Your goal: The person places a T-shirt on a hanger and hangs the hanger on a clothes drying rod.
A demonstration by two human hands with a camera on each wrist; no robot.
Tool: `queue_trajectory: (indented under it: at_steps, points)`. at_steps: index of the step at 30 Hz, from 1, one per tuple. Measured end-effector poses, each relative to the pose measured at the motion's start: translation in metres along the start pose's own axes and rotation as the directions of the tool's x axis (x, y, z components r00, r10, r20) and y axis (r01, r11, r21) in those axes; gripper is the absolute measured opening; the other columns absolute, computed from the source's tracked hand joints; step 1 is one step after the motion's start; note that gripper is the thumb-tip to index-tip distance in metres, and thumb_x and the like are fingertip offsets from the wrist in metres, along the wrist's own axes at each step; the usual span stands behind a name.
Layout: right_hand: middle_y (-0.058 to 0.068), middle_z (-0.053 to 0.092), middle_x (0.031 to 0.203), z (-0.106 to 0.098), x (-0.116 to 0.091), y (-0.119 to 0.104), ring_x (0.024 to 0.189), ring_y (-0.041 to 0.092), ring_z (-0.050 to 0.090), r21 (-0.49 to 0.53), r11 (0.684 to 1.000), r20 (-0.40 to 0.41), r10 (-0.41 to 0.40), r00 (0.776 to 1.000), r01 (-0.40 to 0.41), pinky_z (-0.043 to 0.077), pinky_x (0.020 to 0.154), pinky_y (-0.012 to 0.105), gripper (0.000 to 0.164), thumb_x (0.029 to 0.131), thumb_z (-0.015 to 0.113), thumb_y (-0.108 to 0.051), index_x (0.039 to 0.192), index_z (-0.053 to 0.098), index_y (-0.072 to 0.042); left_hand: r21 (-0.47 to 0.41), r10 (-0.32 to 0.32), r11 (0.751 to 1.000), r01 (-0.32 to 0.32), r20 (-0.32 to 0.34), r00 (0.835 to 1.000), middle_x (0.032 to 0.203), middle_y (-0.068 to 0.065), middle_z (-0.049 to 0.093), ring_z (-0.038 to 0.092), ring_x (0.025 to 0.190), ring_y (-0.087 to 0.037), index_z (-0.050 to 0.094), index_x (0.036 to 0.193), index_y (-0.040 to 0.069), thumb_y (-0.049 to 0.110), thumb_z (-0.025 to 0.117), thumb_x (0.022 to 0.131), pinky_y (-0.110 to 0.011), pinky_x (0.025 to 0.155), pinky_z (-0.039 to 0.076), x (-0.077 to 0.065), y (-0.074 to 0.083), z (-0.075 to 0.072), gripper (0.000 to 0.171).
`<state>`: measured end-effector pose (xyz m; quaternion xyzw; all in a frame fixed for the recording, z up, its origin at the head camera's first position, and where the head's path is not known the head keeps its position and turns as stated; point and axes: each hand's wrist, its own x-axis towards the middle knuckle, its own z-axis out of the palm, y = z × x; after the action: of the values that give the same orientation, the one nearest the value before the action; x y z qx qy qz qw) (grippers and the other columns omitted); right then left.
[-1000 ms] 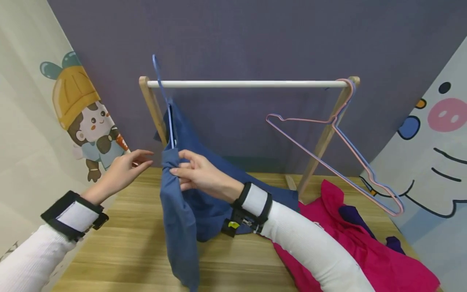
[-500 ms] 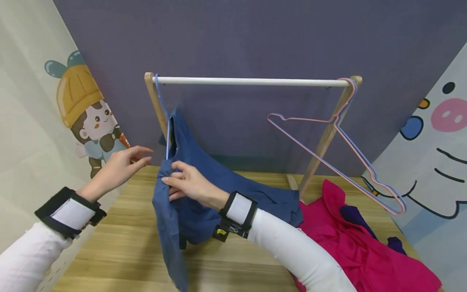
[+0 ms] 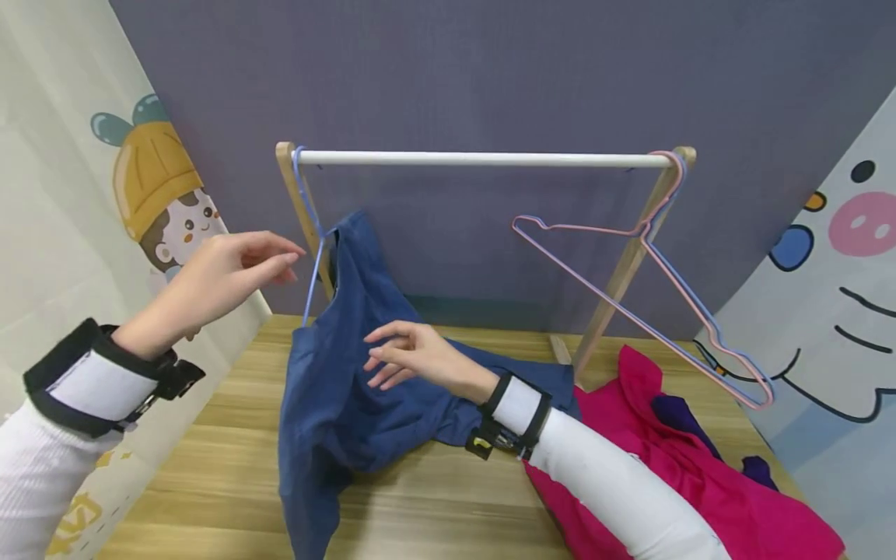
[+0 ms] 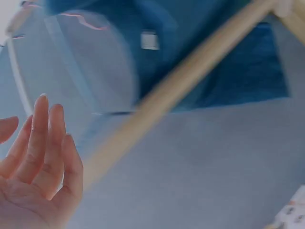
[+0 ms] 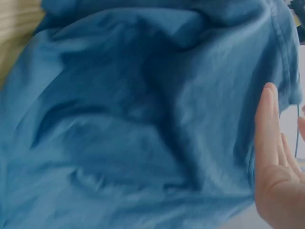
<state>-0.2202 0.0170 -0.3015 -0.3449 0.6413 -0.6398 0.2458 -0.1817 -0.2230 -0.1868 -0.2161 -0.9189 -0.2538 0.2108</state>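
A blue shirt (image 3: pixel 308 389) hangs from a light blue hanger (image 3: pixel 312 280) at the left end of the rack, its lower part draped over the table. The hanger's hook sits over the white rod (image 3: pixel 476 159). My left hand (image 3: pixel 231 268) is in the air just left of the hanger, fingers loosely bent, holding nothing. In front of the shirt, my right hand (image 3: pixel 420 358) has relaxed fingers and grips nothing; whether it touches the cloth I cannot tell. A white label (image 4: pixel 149 40) shows on the shirt in the left wrist view.
At the rod's right end hang a pink hanger (image 3: pixel 584 230) and a blue one beside it. A crimson garment (image 3: pixel 700 467) lies on the table at right, with dark purple cloth (image 3: pixel 675 412) by it. The rack's wooden leg (image 3: pixel 616 288) slants down there.
The hanger's hook has come down onto the rod. My right hand has let go of the shirt and moved right; the shirt's near side has fallen open. My left hand has risen.
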Motion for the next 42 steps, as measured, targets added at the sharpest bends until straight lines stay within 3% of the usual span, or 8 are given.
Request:
queue_trajectory:
  at_steps: [5, 12, 16, 21, 24, 31, 38, 42]
  points:
    - [0.025, 0.06, 0.092, -0.033, -0.032, 0.003, 0.075, 0.029, 0.064, -0.126, 0.992, -0.052, 0.004, 0.999, -0.01, 0.05, 0.069, 0.044, 0.029, 0.091, 0.047, -0.006, 0.118, 0.046, 0.006, -0.062, 0.139, 0.988, -0.138, 0.006, 0.99, 0.074, -0.001, 0.065, 0.058, 0.067, -0.002, 0.065, 0.098, 0.008, 0.018, 0.053, 0.089, -0.017, 0.061, 0.042, 0.017, 0.04, 0.008, 0.018]
    - [0.021, 0.062, 0.09, -0.082, -0.09, 0.018, 0.074, 0.029, 0.063, -0.315, 0.944, -0.15, 0.05, 0.987, -0.095, 0.051, 0.065, 0.04, 0.029, 0.091, 0.048, -0.008, 0.115, 0.046, 0.008, -0.159, 0.316, 0.939, -0.304, 0.053, 0.947, 0.074, 0.002, 0.064, 0.056, 0.065, -0.007, 0.066, 0.095, 0.007, 0.012, 0.057, 0.087, -0.026, 0.061, 0.044, 0.032, 0.093, 0.051, 0.013]
    - [0.016, 0.063, 0.088, -0.104, -0.125, 0.034, 0.072, 0.025, 0.063, -0.43, 0.888, -0.191, 0.09, 0.977, -0.166, 0.051, 0.062, 0.037, 0.029, 0.09, 0.051, -0.01, 0.112, 0.049, 0.008, -0.184, 0.365, 0.92, -0.346, 0.085, 0.927, 0.077, 0.003, 0.064, 0.054, 0.067, -0.005, 0.066, 0.094, 0.008, 0.013, 0.057, 0.086, -0.022, 0.062, 0.043, 0.033, 0.116, 0.076, 0.013]
    - [0.01, 0.063, 0.083, -0.12, -0.161, 0.053, 0.067, 0.024, 0.062, -0.563, 0.793, -0.228, 0.123, 0.966, -0.234, 0.05, 0.057, 0.032, 0.026, 0.086, 0.057, -0.011, 0.106, 0.053, 0.006, -0.244, 0.371, 0.913, -0.328, 0.161, 0.915, 0.08, 0.003, 0.063, 0.054, 0.069, -0.004, 0.066, 0.096, 0.01, 0.016, 0.055, 0.088, -0.017, 0.062, 0.042, 0.03, 0.133, 0.11, 0.015]
    - [0.007, 0.062, 0.08, -0.124, -0.179, 0.064, 0.065, 0.021, 0.061, -0.595, 0.763, -0.224, 0.144, 0.964, -0.252, 0.05, 0.056, 0.031, 0.024, 0.084, 0.059, -0.011, 0.102, 0.054, 0.004, -0.286, 0.367, 0.91, -0.302, 0.213, 0.906, 0.084, 0.003, 0.064, 0.056, 0.072, -0.004, 0.065, 0.097, 0.01, 0.017, 0.054, 0.089, -0.015, 0.064, 0.043, 0.026, 0.137, 0.13, 0.016]
    - [-0.002, 0.059, 0.07, -0.123, -0.213, 0.086, 0.06, 0.006, 0.055, -0.625, 0.736, -0.169, 0.196, 0.966, -0.258, 0.044, 0.052, 0.021, 0.019, 0.079, 0.064, -0.013, 0.091, 0.058, 0.001, -0.342, 0.346, 0.909, -0.24, 0.293, 0.891, 0.083, 0.004, 0.065, 0.054, 0.07, -0.002, 0.065, 0.098, 0.011, 0.019, 0.054, 0.089, -0.015, 0.062, 0.041, 0.011, 0.129, 0.173, 0.017]
    - [-0.005, 0.056, 0.079, -0.115, -0.239, 0.108, 0.069, 0.003, 0.051, -0.74, 0.636, -0.116, 0.2, 0.973, -0.219, 0.044, 0.059, 0.023, 0.036, 0.071, 0.073, -0.028, 0.091, 0.059, -0.002, -0.337, 0.324, 0.923, -0.189, 0.409, 0.853, 0.078, 0.005, 0.063, 0.048, 0.06, 0.002, 0.067, 0.096, 0.011, 0.02, 0.054, 0.088, -0.012, 0.055, 0.038, -0.01, 0.112, 0.214, 0.017]
    - [0.0, 0.055, 0.089, -0.104, -0.25, 0.122, 0.081, 0.011, 0.053, -0.793, 0.569, -0.084, 0.254, 0.964, -0.219, 0.045, 0.068, 0.026, 0.051, 0.066, 0.076, -0.036, 0.098, 0.058, -0.001, -0.353, 0.31, 0.922, -0.16, 0.422, 0.852, 0.073, 0.006, 0.061, 0.045, 0.056, 0.002, 0.067, 0.093, 0.011, 0.019, 0.056, 0.088, -0.012, 0.054, 0.037, -0.02, 0.101, 0.228, 0.015]
